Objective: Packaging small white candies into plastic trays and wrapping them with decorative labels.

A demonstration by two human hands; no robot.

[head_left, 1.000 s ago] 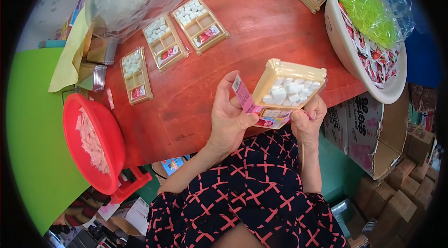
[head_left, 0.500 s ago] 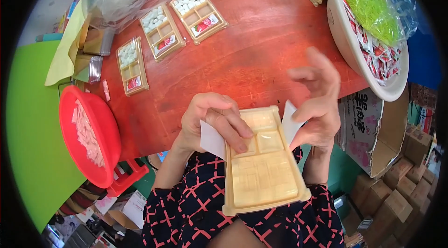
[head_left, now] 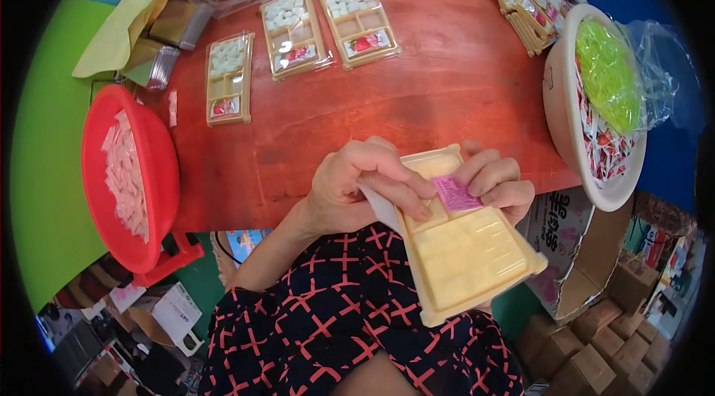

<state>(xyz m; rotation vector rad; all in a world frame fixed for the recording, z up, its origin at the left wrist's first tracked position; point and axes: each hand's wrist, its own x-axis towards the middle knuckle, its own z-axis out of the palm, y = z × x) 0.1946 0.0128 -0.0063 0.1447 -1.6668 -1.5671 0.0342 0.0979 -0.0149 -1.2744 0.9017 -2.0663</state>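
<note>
My left hand [head_left: 356,181] is closed on the left side of a cream-yellow plastic compartment tray [head_left: 477,265]. Its fingertips press on one of the small middle compartments. A piece of white paper [head_left: 381,206] sticks out between this hand and the tray. Across a neighbouring compartment lies a small pink-purple printed label [head_left: 456,192]. My right hand [head_left: 497,181] curls over the tray's far right edge, fingertips at the label; its thumb is hidden. The tray is tilted, above my lap at the table's near edge.
Three filled trays [head_left: 293,35] with white pieces and red-printed sachets stand on the red table [head_left: 417,105]. A red basin [head_left: 167,165] of pink packets is on the left. A white tub [head_left: 558,90] holds sachets and a green bag. Stacked packs [head_left: 532,1] lie far right.
My right hand, held apart with fingers spread before, has come down onto the tray. The pink-purple label now shows on it. The tray has shifted right and turned, and the view has shifted too.
</note>
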